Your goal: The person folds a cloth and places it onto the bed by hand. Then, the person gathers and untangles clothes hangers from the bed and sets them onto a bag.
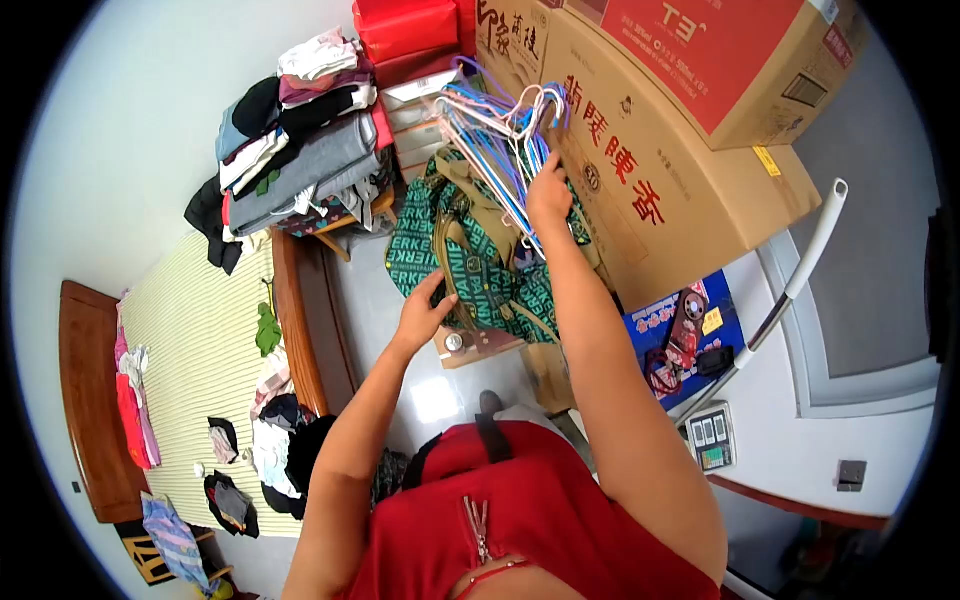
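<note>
A bundle of clothes hangers [497,150] in blue, purple, white and pink lies on top of a green and black patterned bag [410,245] with tan straps. My right hand [550,195] is at the right side of the bundle, its fingers closed around some of the hangers; part of the grip is hidden. Lower down, my left hand [425,315] rests against the near left side of the bag with its fingers spread, holding nothing. Below the bag a brown carton [485,350] shows partly.
Large cardboard boxes [640,190] stand stacked at the right. Folded clothes [300,150] are piled on a wooden stool at the upper left. More clothes are scattered over the bed [190,350]. A white pole [800,270] leans by the counter, near a calculator [711,437].
</note>
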`<state>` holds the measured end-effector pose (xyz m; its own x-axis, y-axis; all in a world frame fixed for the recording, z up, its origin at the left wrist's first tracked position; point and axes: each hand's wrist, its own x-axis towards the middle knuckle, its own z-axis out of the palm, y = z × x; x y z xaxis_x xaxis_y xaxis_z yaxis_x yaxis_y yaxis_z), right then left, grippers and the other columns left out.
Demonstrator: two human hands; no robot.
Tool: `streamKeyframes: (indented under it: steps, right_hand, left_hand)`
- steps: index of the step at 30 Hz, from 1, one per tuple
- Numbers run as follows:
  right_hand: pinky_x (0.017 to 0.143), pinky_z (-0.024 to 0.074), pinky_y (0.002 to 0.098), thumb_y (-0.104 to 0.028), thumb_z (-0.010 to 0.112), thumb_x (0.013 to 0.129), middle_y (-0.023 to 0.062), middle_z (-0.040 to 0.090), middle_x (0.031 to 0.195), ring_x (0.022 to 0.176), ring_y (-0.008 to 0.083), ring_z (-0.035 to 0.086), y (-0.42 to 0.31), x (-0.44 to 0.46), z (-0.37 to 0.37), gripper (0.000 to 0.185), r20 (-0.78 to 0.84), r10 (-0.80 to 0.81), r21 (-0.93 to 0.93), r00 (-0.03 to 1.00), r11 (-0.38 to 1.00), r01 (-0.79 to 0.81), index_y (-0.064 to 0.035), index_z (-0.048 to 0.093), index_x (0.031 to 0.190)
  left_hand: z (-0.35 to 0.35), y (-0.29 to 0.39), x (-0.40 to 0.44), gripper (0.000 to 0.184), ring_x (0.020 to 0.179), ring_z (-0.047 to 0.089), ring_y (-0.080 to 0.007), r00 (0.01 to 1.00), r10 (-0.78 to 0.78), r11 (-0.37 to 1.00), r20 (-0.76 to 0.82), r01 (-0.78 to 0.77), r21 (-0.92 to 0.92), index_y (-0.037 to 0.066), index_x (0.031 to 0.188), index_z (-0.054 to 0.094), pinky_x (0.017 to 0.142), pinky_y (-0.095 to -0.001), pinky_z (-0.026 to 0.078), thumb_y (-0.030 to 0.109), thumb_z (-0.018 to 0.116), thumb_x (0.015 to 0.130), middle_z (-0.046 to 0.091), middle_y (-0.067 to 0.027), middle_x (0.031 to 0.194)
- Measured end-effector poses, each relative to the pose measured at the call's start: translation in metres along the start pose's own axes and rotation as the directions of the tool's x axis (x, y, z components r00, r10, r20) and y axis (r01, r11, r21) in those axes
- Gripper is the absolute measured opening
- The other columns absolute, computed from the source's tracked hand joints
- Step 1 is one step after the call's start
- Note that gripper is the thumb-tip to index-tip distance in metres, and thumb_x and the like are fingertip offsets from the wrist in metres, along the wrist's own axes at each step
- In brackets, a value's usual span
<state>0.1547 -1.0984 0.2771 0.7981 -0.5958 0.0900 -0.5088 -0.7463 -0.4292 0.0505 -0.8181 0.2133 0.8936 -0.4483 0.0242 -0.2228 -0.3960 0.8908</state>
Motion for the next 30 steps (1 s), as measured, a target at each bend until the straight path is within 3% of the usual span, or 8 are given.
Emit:
streamKeyframes:
  steps: [4, 7, 9, 11, 13, 21, 26, 30]
  right_hand:
    - [0.079, 0.0525, 0.0456, -0.003, 0.041, 0.091, 0.032, 0.044, 0.129, 0.093, 0.0404, 0.062, 0.014, 0.004, 0.001, 0.062, 0.061, -0.022, -0.007, 0.998, 1.0, 0.022, -0.0064, 0.011, 0.146]
    - [0.08, 0.0517, 0.0444, -0.003, 0.042, 0.091, 0.031, 0.045, 0.128, 0.093, 0.0403, 0.061, 0.015, -0.004, -0.006, 0.065, 0.12, -0.004, -0.043, 0.993, 0.999, 0.009, -0.0061, 0.009, 0.146]
    - [0.069, 0.0549, 0.0418, -0.002, 0.045, 0.09, 0.0306, 0.051, 0.117, 0.08, 0.0377, 0.064, 0.018, -0.008, -0.002, 0.067, 0.094, -0.035, -0.087, 0.995, 0.995, 0.044, -0.0053, 0.01, 0.147]
    - [0.071, 0.0545, 0.0428, -0.001, 0.044, 0.089, 0.0311, 0.051, 0.118, 0.084, 0.0385, 0.064, 0.02, -0.013, -0.004, 0.067, 0.093, -0.052, -0.083, 0.994, 0.995, 0.059, -0.0045, 0.01, 0.147]
    - [0.072, 0.0541, 0.0437, 0.0, 0.042, 0.089, 0.0313, 0.05, 0.119, 0.086, 0.0393, 0.063, 0.025, -0.019, -0.006, 0.066, 0.085, -0.062, -0.068, 0.994, 0.995, 0.068, -0.0045, 0.01, 0.147]
    - [0.082, 0.05, 0.0458, -0.007, 0.04, 0.088, 0.0283, 0.058, 0.109, 0.093, 0.0391, 0.062, 0.015, -0.009, -0.046, 0.059, 0.128, -0.187, -0.129, 0.974, 0.971, 0.203, -0.0026, 0.019, 0.143]
    - [0.08, 0.0507, 0.0426, -0.005, 0.059, 0.08, 0.0262, 0.057, 0.113, 0.092, 0.0367, 0.063, 0.023, -0.036, -0.032, 0.083, 0.185, -0.047, 0.002, 0.982, 0.999, 0.047, -0.0066, 0.01, 0.148]
    - [0.076, 0.0502, 0.0475, -0.005, 0.064, 0.075, 0.0246, 0.057, 0.115, 0.088, 0.0416, 0.062, 0.026, -0.039, -0.032, 0.087, -0.007, -0.111, 0.089, 0.994, 0.99, 0.112, -0.009, 0.013, 0.146]
  left_hand:
    - [-0.009, -0.024, 0.004, 0.049, 0.125, 0.044, -0.0333, 0.842, 0.1, 0.989, -0.529, -0.025, 0.147, 0.001, 0.128, 0.049, 0.106, -0.0375, 0.031, 0.013, 0.064, 0.083, 0.049, -0.0187, 0.132]
    - [-0.016, -0.037, 0.005, 0.06, 0.127, 0.039, -0.0361, 0.737, -0.061, 0.97, -0.673, 0.202, 0.133, 0.001, 0.134, 0.041, 0.107, -0.0393, 0.03, 0.013, 0.066, 0.081, 0.041, -0.023, 0.137]
    - [-0.019, -0.04, 0.009, 0.064, 0.125, 0.041, -0.0312, 0.791, -0.341, 0.934, -0.508, 0.221, -0.281, 0.004, 0.139, 0.033, 0.106, -0.0383, 0.031, 0.017, 0.065, 0.085, 0.042, -0.0178, 0.137]
    - [-0.016, -0.041, 0.003, 0.064, 0.118, 0.048, -0.0248, 0.849, -0.514, 0.697, -0.118, 0.334, -0.634, 0.014, 0.141, 0.029, 0.098, -0.046, 0.038, 0.021, 0.063, 0.088, 0.049, -0.0081, 0.13]
    - [-0.001, -0.043, 0.002, 0.053, 0.109, 0.053, -0.023, 0.823, -0.567, 0.49, 0.012, 0.349, -0.799, 0.017, 0.136, 0.034, 0.09, -0.0484, 0.044, 0.019, 0.06, 0.09, 0.052, -0.0055, 0.125]
    - [0.055, -0.013, -0.02, 0.032, 0.106, 0.057, -0.027, 0.754, -0.594, 0.205, 0.282, 0.48, -0.853, 0.003, 0.124, 0.047, 0.093, -0.0465, 0.046, 0.008, 0.049, 0.092, 0.058, -0.0097, 0.117]
    - [0.047, 0.013, -0.013, 0.036, 0.109, 0.056, -0.0267, 0.703, -0.692, 0.26, 0.165, 0.456, -0.852, 0.004, 0.125, 0.046, 0.094, -0.0468, 0.045, 0.024, 0.051, 0.095, 0.057, -0.0098, 0.121]
    - [0.027, 0.013, 0.011, 0.037, 0.101, 0.059, -0.0253, 0.822, -0.57, 0.425, 0.009, 0.304, -0.852, 0.002, 0.127, 0.045, 0.087, -0.0409, 0.048, 0.021, 0.051, 0.095, 0.059, -0.0106, 0.117]
